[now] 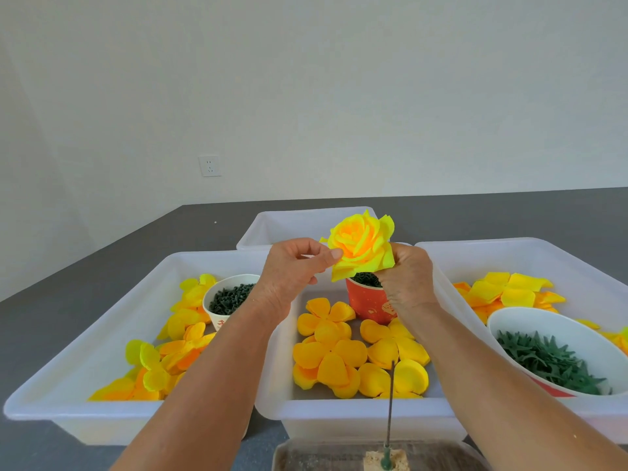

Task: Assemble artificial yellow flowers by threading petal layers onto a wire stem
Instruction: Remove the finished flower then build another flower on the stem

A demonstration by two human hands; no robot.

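Note:
A layered yellow flower [362, 244] is held up above the middle tub. My right hand [407, 277] grips it from below and behind. My left hand [294, 270] pinches an outer petal at the flower's left edge with thumb and forefinger. Loose orange-yellow petal layers [334, 351] lie in the middle white tub [356, 407]. A thin wire stem [390, 406] stands upright in a small block at the near edge, apart from both hands.
A red cup of dark green parts [368, 300] stands under the flower. The left tub [85, 379] holds petals and a white cup of green pieces [229, 297]. The right tub [577, 263] has petals and a bowl of green calyx stars [550, 362]. Another tub [289, 226] sits behind.

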